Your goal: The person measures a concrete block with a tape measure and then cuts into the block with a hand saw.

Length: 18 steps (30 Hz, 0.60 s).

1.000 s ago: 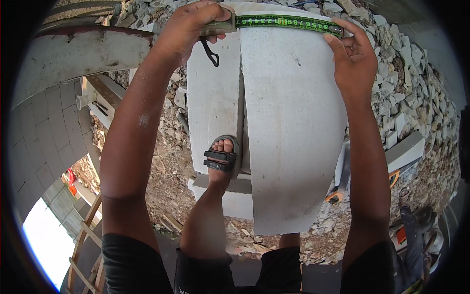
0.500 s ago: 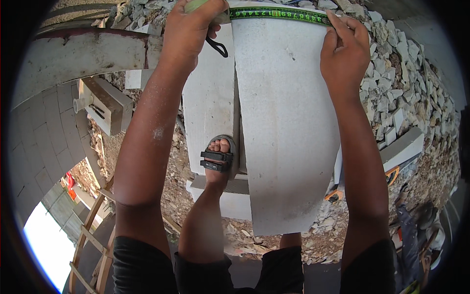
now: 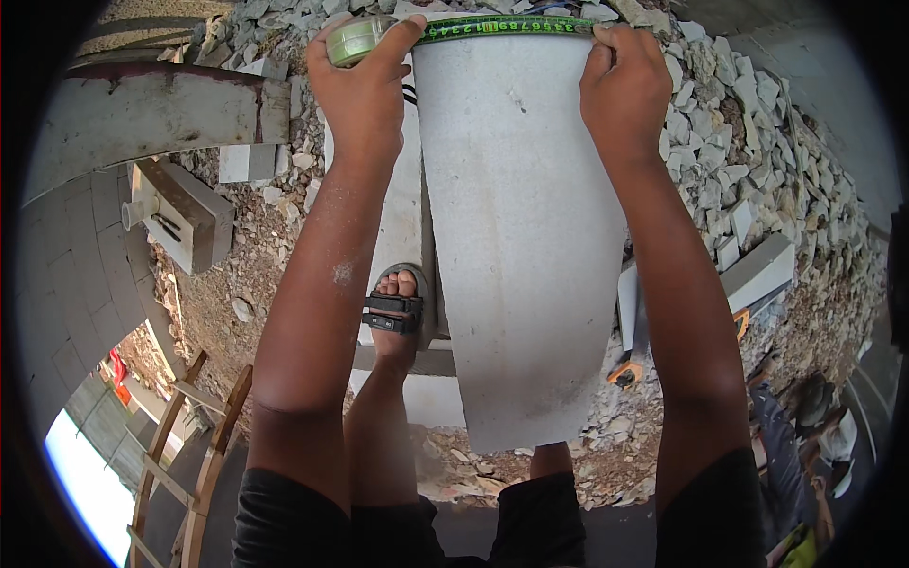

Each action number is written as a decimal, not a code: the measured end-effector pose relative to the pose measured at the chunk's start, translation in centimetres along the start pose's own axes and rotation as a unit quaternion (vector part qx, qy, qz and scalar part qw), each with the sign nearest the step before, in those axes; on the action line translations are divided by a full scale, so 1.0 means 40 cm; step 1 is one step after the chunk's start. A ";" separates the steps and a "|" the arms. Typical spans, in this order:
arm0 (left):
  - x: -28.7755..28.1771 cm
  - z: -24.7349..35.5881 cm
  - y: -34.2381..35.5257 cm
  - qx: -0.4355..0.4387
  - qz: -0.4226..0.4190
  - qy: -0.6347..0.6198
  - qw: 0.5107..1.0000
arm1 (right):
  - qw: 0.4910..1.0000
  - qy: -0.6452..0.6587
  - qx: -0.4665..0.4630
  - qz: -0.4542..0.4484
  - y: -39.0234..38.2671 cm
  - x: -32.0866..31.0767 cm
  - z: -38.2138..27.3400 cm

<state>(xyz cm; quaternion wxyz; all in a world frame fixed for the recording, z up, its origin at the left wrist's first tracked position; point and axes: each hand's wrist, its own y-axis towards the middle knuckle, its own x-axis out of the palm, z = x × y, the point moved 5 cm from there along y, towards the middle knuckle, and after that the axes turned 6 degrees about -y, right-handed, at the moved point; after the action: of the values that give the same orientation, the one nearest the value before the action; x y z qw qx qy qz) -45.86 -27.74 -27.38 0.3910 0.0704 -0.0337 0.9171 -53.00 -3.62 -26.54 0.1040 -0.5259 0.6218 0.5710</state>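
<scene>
My left hand (image 3: 365,85) is wrapped round the pale green case of a tape measure (image 3: 358,42) at the far end of a large whitish block (image 3: 521,218). From the case, the green tape blade (image 3: 507,26) runs to the right across the block's far edge. My right hand (image 3: 625,85) pinches the blade's end between thumb and fingers at the block's far right corner. My left foot, in a black sandal (image 3: 396,308), stands on a second whitish block (image 3: 393,213) beside the large one.
Broken grey rubble (image 3: 748,142) covers the ground on the right. Two handsaws with orange handles (image 3: 625,374) lie near the block's right side. At left stand a block with a cup (image 3: 134,214) on it, a curved concrete piece (image 3: 161,114) and a wooden ladder-like frame (image 3: 194,469).
The whole view has shifted, so the block sits a little more to the left. My left hand has turned and shows more of the case. My right hand still pinches the blade's end.
</scene>
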 end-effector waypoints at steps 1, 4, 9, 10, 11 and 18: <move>0.004 -0.001 -0.002 0.005 0.005 0.000 1.000 | 1.000 0.005 -0.004 0.010 0.004 0.001 0.001; 0.002 0.000 0.006 -0.002 -0.003 0.015 1.000 | 0.998 -0.039 -0.041 0.005 0.019 0.005 -0.018; -0.003 0.004 0.021 0.045 0.002 0.056 0.997 | 0.991 -0.077 -0.031 -0.109 0.037 -0.014 -0.060; -0.004 0.004 0.027 0.056 -0.003 0.069 0.996 | 0.985 -0.097 -0.052 -0.132 0.040 -0.011 -0.063; -0.007 0.004 0.030 0.068 -0.007 0.083 0.994 | 0.986 -0.095 -0.050 -0.130 0.044 -0.009 -0.060; -0.002 0.004 0.034 0.057 -0.024 0.074 0.995 | 0.981 -0.093 -0.033 -0.168 0.060 0.009 -0.052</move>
<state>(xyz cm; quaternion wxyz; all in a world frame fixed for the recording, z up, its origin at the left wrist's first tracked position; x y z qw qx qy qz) -46.79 -28.75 -27.26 0.4095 0.0251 0.0495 0.9106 -54.02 -6.01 -24.68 0.2382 -0.5706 0.4929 0.6121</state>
